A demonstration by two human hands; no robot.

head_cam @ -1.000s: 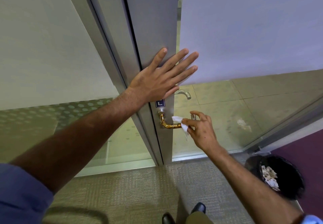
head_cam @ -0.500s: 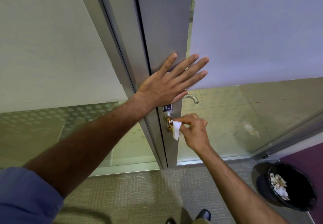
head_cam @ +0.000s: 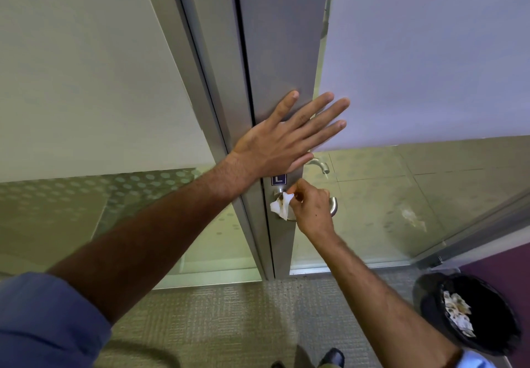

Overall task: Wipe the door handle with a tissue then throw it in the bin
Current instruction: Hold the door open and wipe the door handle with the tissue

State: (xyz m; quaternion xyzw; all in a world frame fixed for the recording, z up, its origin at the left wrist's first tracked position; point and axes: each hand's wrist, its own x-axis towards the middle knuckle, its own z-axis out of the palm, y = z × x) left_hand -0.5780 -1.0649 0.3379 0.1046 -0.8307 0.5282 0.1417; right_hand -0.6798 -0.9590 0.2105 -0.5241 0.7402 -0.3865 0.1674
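My right hand [head_cam: 311, 210] pinches a crumpled white tissue [head_cam: 281, 207], stained brown, against the round base of the metal door handle [head_cam: 332, 206]. The handle's curved end sticks out to the right of my knuckles; the rest of the lever is hidden behind my hand. Above it, my left hand [head_cam: 282, 141] lies flat with fingers spread on the grey door frame. A black bin [head_cam: 467, 314] lined with a dark bag stands on the floor at lower right, with crumpled tissues inside.
A second handle [head_cam: 319, 164] shows through the glass on the door's far side. A small blue "L" label [head_cam: 278, 179] sits above the handle. Frosted glass panels flank the door. Carpet covers the floor; my shoe [head_cam: 332, 357] is at the bottom edge.
My right hand slid the tissue from the lever's outer part inward to the base at the frame. The lever looked brownish before and now shows bare metal. My left hand stayed flat on the frame.
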